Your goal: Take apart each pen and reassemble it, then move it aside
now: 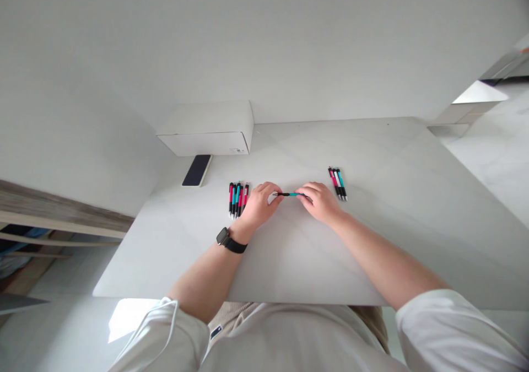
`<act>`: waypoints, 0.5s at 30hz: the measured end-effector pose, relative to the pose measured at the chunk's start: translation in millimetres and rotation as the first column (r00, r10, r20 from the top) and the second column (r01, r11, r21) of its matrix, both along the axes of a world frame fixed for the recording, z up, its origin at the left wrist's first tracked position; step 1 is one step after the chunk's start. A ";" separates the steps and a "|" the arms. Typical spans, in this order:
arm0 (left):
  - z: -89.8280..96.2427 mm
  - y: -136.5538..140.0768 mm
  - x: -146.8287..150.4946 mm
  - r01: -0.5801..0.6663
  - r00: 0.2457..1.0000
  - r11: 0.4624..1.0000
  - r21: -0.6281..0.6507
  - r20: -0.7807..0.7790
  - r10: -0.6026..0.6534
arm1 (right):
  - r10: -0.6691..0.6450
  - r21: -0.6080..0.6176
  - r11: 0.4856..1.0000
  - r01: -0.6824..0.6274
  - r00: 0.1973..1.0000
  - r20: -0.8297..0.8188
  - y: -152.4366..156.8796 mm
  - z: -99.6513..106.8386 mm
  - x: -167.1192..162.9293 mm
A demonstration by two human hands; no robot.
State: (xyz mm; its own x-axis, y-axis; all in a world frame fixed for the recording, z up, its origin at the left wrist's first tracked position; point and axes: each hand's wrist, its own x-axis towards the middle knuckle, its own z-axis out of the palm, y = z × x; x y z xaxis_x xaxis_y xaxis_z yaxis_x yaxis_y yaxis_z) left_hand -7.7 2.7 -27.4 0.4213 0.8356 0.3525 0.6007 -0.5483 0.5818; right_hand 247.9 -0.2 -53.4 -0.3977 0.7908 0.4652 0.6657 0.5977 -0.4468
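Observation:
Both my hands grip one teal and black pen (292,194), held level in front of me above the white table. My left hand (261,202) pinches its black tip end. Around its other end the fingers of my right hand (320,200) are closed, and they hide part of it. Just left of my left hand lies a group of several pens (237,200) in pink, teal and black, side by side. To the right of my right hand is a smaller group of pens (338,183), with pink, white and teal barrels.
A long white box (209,132) stands against the wall at the back left of the white table (289,262). In front of the box lies a phone (197,170) with a dark screen. The table's front edge is close to my body.

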 end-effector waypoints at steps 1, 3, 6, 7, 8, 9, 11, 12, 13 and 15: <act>-0.3 0.0 -0.2 -0.001 1.000 1.000 0.000 0.006 0.001 | -0.004 0.002 1.000 0.004 1.000 0.002 0.1 -0.2 0.1; -1.4 0.1 -0.6 -0.013 1.000 1.000 0.002 0.015 0.013 | -0.009 0.006 1.000 0.009 1.000 0.004 0.5 -0.5 0.3; -4.2 1.3 -1.1 -0.018 1.000 1.000 0.011 0.011 0.018 | -0.007 0.016 1.000 0.007 1.000 0.014 1.0 -1.0 0.3; -5.1 1.8 -1.2 -0.011 1.000 1.000 0.014 0.008 0.011 | -0.005 0.019 1.000 0.004 1.000 0.018 1.1 -1.1 0.4; -5.9 2.2 -1.3 0.000 1.000 1.000 0.014 0.007 0.000 | -0.003 0.022 1.000 0.003 1.000 0.021 1.2 -1.1 0.4; -6.6 2.4 -1.3 0.011 1.000 1.000 0.014 0.010 -0.011 | -0.003 0.024 1.000 0.003 1.000 0.023 1.3 -1.0 0.5; -7.3 2.1 -1.3 0.026 0.999 1.000 0.012 0.026 -0.026 | -0.005 0.027 1.000 0.005 1.000 0.024 1.2 -0.8 0.7; -7.4 1.8 -1.3 0.026 0.999 1.000 0.011 0.035 -0.026 | -0.006 0.028 1.000 0.006 1.000 0.023 1.0 -0.5 0.8; -7.4 1.5 -1.2 0.023 0.999 1.000 0.012 0.040 -0.024 | -0.007 0.028 1.000 0.007 1.000 0.022 0.8 -0.2 0.8; -7.1 1.1 -1.2 0.021 0.999 1.000 0.015 0.034 -0.021 | -0.004 0.028 1.000 0.004 1.000 0.021 0.3 0.3 0.7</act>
